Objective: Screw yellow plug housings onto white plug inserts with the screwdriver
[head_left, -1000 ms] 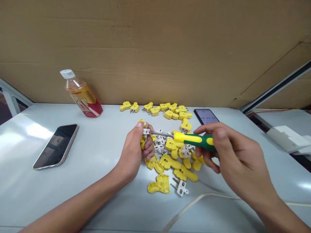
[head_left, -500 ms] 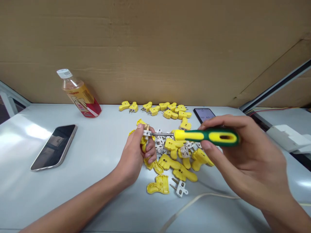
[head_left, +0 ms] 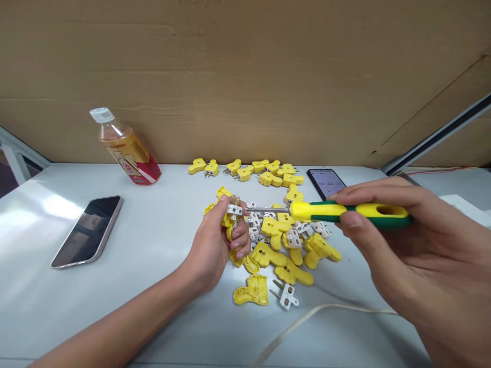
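My left hand (head_left: 215, 245) is closed around a plug (head_left: 235, 210), whose white insert with metal pins shows above the fingers. Yellow casing shows within the same grip. In my right hand (head_left: 399, 255) is a green and yellow screwdriver (head_left: 349, 212), held level and pointing left. Its tip is just right of the white insert, apparently a small gap away. Beneath and beside the left hand lie yellow plug casings (head_left: 293, 271) and white pin inserts (head_left: 293, 238). Nearer to me are an open half casing (head_left: 252, 291) and a loose white insert (head_left: 287, 296).
A row of yellow plugs (head_left: 245, 174) lies along the cardboard wall (head_left: 245, 82). A drink bottle (head_left: 128, 148) and a phone (head_left: 88, 230) are at left. Another phone (head_left: 326, 183) showing a timer lies behind my right hand. A pale cable (head_left: 307, 314) crosses the front.
My right hand has drawn the screwdriver to the right, taking its tip off the white insert. My left hand keeps its grip on the plug, almost in place.
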The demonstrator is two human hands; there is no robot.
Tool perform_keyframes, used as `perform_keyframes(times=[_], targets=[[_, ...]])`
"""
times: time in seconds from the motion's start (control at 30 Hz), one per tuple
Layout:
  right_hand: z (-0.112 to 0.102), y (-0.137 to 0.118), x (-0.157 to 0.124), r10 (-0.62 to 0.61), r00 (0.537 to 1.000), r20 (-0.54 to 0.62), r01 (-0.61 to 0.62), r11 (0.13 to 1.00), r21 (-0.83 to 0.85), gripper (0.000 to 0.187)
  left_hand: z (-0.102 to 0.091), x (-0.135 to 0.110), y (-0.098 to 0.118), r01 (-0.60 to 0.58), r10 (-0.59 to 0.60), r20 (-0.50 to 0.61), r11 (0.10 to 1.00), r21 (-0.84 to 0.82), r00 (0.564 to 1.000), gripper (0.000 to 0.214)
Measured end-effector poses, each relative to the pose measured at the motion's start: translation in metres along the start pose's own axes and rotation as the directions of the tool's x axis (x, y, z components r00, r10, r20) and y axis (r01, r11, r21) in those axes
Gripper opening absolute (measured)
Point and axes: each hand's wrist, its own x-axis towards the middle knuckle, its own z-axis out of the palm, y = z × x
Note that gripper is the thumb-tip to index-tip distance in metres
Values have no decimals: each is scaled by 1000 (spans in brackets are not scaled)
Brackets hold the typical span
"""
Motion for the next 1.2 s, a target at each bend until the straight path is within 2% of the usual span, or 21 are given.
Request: perform_keyframes(times=[0.17,0.3,0.43,0.53,0.6,0.67,0.7,0.73,0.77,0.8,0.9,0.97,1.03,1.07,1.1,1.13,1.17,1.2], targets=[[4,-1,1,-50,997,-57,54,996,69,21,1,0,2,31,-31,16,1000,1,999,37],[9,0,0,-66,997,-34,69,993,95,22,2,-1,1,48,-49,16,999,21,999,35],[10,1,-1,-90,995,-34,93,989,114,25,0,0,-2,12,-14,24,997,70,1000,35],[9,0,-3,-127,991,-36,130,984,119,27,-2,2,-5,-71,67,33,988,136,997,34],[9,-2,-8,-117,992,-36,121,983,135,28,-3,3,-7,-166,166,21,963,212,986,40],[11,-6,-14,-20,998,-55,30,984,177,25,-4,2,-8,-261,269,14,919,296,963,44],[12,-7,-18,83,995,-50,-70,973,219,20,-5,2,-8,-300,311,21,894,334,950,45],[12,-9,-21,205,978,-29,-189,941,280,13,-5,1,-8,-332,344,33,869,366,938,45],[13,-11,-23,330,944,23,-316,881,352,5,-6,1,-7,-359,372,47,845,396,927,44],[13,-12,-25,436,894,107,-438,796,418,5,-7,0,-7,-382,396,60,821,424,916,43],[11,-15,-24,596,703,389,-707,522,477,31,-10,0,-5,-444,466,82,754,484,881,39],[8,-14,-21,608,539,583,-841,348,415,43,-12,-1,-4,-491,513,107,711,503,852,37],[5,-11,-16,512,347,786,-938,165,306,52,-16,-1,-3,-544,553,161,650,531,818,36],[3,-9,-15,430,259,865,-966,103,238,56,-18,-2,-2,-568,565,198,613,549,801,36],[0,-7,-15,370,202,907,-979,90,181,58,-19,-3,-2,-589,572,235,577,566,786,36],[-1,-5,-16,359,202,911,-976,146,159,57,-21,-4,-1,-605,573,269,544,582,774,36],[-3,-3,-18,390,268,881,-948,270,168,55,-23,-4,0,-617,573,295,519,592,765,36],[-4,-2,-20,431,403,807,-870,454,192,51,-24,-5,0,-624,571,311,505,596,760,37]])
